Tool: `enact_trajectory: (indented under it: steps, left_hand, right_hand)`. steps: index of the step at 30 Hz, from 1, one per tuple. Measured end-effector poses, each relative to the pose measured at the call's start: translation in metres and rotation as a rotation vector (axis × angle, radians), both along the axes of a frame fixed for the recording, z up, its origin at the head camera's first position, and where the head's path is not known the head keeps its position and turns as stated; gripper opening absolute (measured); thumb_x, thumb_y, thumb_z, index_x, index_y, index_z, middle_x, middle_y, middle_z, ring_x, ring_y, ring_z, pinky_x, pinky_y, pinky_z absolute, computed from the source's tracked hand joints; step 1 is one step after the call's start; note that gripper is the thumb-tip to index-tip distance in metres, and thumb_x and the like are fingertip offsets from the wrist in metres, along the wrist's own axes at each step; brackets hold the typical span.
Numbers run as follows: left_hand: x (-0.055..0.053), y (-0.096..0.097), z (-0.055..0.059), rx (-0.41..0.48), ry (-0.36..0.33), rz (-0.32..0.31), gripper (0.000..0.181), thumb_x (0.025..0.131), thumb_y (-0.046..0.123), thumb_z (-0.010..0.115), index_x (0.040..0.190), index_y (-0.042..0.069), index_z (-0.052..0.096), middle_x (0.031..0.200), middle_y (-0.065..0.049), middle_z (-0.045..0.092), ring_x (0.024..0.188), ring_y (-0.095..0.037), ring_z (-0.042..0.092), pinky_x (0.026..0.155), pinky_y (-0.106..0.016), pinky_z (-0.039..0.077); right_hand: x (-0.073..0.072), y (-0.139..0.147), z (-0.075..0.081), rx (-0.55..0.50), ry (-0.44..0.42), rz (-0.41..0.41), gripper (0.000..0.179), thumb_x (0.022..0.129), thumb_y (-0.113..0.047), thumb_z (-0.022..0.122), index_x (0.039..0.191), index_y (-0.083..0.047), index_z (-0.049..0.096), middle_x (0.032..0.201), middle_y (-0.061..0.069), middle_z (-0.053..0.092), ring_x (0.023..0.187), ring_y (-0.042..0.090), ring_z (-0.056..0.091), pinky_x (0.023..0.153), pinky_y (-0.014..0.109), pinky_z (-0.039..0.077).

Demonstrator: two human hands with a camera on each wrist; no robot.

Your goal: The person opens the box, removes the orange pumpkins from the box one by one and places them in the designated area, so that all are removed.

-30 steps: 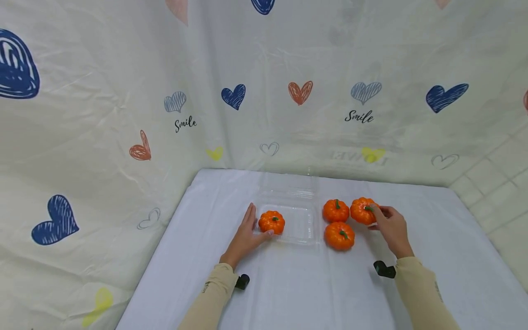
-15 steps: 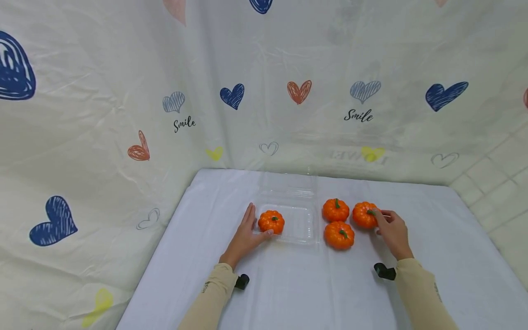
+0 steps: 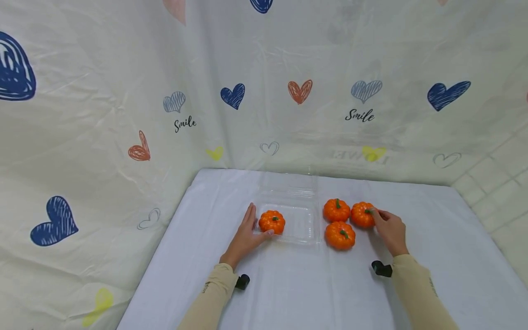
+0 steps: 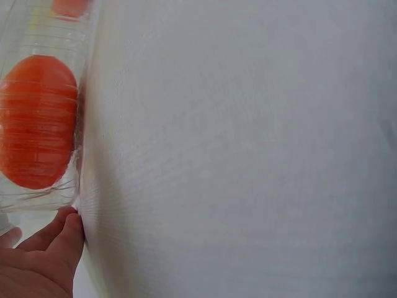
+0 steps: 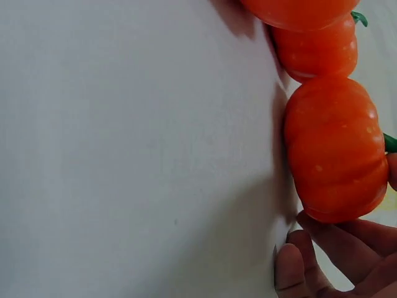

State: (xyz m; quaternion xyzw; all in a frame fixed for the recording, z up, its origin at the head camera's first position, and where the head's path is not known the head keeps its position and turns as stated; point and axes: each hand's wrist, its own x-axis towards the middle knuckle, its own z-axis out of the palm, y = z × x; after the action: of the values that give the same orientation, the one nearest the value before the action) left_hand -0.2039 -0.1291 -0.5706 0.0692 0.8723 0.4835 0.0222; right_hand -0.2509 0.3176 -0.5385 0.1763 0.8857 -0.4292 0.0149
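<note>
A clear plastic clamshell box (image 3: 299, 239) lies with its lid folded back, holding one small orange pumpkin (image 3: 272, 222) in its left part. My left hand (image 3: 244, 238) rests against the box's front left corner, fingers straight along the side and thumb at the front rim. In the left wrist view, fingertips (image 4: 69, 226) touch near the box's lower edge. My right hand (image 3: 389, 230) holds another small pumpkin (image 5: 335, 149), thumb by its green stem and fingers at its side. Two more pumpkins, one behind (image 3: 336, 210) and one in front (image 3: 340, 235), sit beside it.
A white cloth covers the table (image 3: 288, 288). Behind it and along the left hangs a pale curtain (image 3: 264, 119) printed with hearts. Black wrist cameras (image 3: 382, 269) sit at both sleeves.
The pumpkin in my right hand has come down slightly, then shifted a little left against the rear pumpkin. My left hand and the box have stayed in place.
</note>
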Motion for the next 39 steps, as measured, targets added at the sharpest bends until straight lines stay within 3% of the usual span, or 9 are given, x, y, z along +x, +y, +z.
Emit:
enact_trajectory:
  steps: [12,17,20,23,25,28,30,32,39]
  left_hand:
    - [0.002,0.000,0.003,0.001,-0.005,-0.007,0.118,0.092,0.063,0.077,0.173,0.010,0.009,0.180,0.002,0.001,0.158,-0.027,0.033,0.126,-0.044,0.030]
    - [0.001,0.001,0.002,0.012,-0.003,-0.006,0.119,0.092,0.064,0.077,0.173,0.009,0.010,0.180,0.001,0.001,0.157,-0.028,0.034,0.125,-0.045,0.030]
    - [0.001,0.000,0.002,0.012,0.003,-0.006,0.119,0.092,0.065,0.077,0.173,0.010,0.010,0.180,0.002,0.002,0.157,-0.028,0.035,0.125,-0.046,0.030]
    - [0.001,0.000,0.002,0.010,0.005,-0.008,0.119,0.092,0.064,0.077,0.173,0.009,0.010,0.180,0.001,0.002,0.157,-0.028,0.033,0.126,-0.046,0.030]
    - [0.001,0.000,0.003,0.010,0.002,-0.010,0.119,0.092,0.065,0.077,0.173,0.009,0.010,0.180,0.001,0.002,0.159,-0.028,0.031,0.125,-0.045,0.030]
    - [0.002,0.000,0.003,0.013,-0.001,-0.011,0.119,0.092,0.065,0.076,0.173,0.008,0.010,0.180,0.000,0.002,0.159,-0.028,0.029,0.125,-0.046,0.031]
    - [0.002,0.000,0.003,0.016,0.001,-0.010,0.119,0.092,0.065,0.077,0.173,0.008,0.010,0.180,0.000,0.002,0.159,-0.029,0.030,0.125,-0.046,0.031]
    - [0.002,0.000,0.004,0.017,0.001,-0.009,0.119,0.091,0.065,0.077,0.173,0.008,0.011,0.180,0.000,0.002,0.159,-0.029,0.031,0.125,-0.047,0.031]
    - [0.003,0.000,0.005,0.005,0.003,-0.010,0.118,0.092,0.063,0.077,0.173,0.008,0.011,0.180,0.001,0.002,0.159,-0.028,0.029,0.126,-0.046,0.028]
  right_hand:
    - [-0.004,-0.012,-0.015,0.082,0.085,-0.095,0.073,0.115,-0.046,0.030,0.146,0.016,0.053,0.144,0.037,0.056,0.132,0.053,0.052,0.111,0.063,0.046]
    - [-0.002,-0.017,-0.017,0.119,0.172,-0.147,0.067,0.116,-0.041,0.032,0.120,0.015,0.068,0.109,0.034,0.068,0.101,0.048,0.058,0.083,0.053,0.053]
    - [0.000,-0.018,-0.016,0.118,0.210,-0.185,0.062,0.116,-0.037,0.031,0.095,0.012,0.063,0.083,0.025,0.059,0.086,0.042,0.052,0.068,0.044,0.041]
    - [0.002,-0.019,-0.013,0.089,0.238,-0.234,0.058,0.115,-0.036,0.029,0.085,0.005,0.056,0.076,0.020,0.052,0.082,0.040,0.050,0.066,0.042,0.037]
    - [0.002,-0.019,-0.010,0.056,0.251,-0.266,0.058,0.114,-0.037,0.028,0.087,0.006,0.057,0.081,0.024,0.055,0.086,0.042,0.051,0.069,0.045,0.039]
    - [0.003,-0.021,-0.002,-0.044,0.245,-0.269,0.063,0.113,-0.039,0.028,0.118,0.012,0.065,0.117,0.032,0.067,0.114,0.048,0.059,0.096,0.051,0.051]
    - [0.002,-0.022,0.006,-0.114,0.232,-0.244,0.067,0.114,-0.042,0.028,0.147,0.010,0.055,0.148,0.031,0.057,0.139,0.047,0.050,0.118,0.055,0.041]
    - [0.003,-0.026,0.014,-0.185,0.218,-0.212,0.071,0.114,-0.045,0.029,0.164,0.005,0.034,0.167,0.027,0.037,0.154,0.044,0.034,0.125,0.058,0.029]
    - [0.003,-0.046,0.043,-0.268,0.245,-0.086,0.079,0.114,-0.051,0.036,0.173,-0.011,0.001,0.179,0.015,0.002,0.161,0.045,0.015,0.129,0.057,0.015]
